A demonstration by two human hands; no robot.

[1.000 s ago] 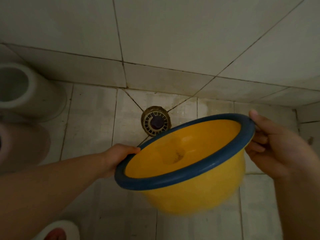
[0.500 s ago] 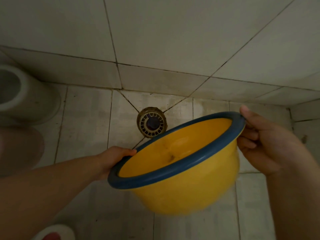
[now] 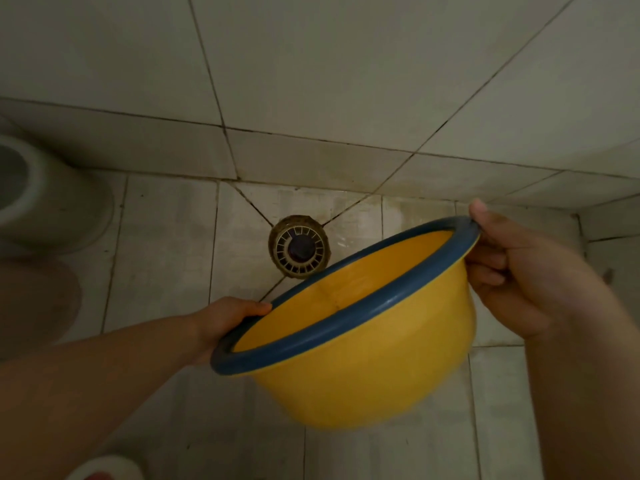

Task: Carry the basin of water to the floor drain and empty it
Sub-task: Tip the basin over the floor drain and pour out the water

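Note:
I hold a yellow basin (image 3: 374,382) with a blue rim in the air, tilted away from me toward the wall. My left hand (image 3: 225,320) grips the rim at its lower left. My right hand (image 3: 526,271) grips the rim at the upper right, thumb on top. The round floor drain (image 3: 300,250) with a slotted cover sits on the tiled floor just beyond the basin's far edge, near the foot of the wall. The inside of the basin shows yellow; I cannot tell whether water is in it.
A white toilet base (image 3: 52,209) stands at the left against the tiled wall. A brownish mat or stool (image 3: 38,299) lies below it. A white and red object (image 3: 104,471) shows at the bottom left. Walls meet in a corner at the right.
The basin has tipped further away from me, so less of its inside shows. Both hands keep their hold on the rim, and the drain sits closer to the far rim.

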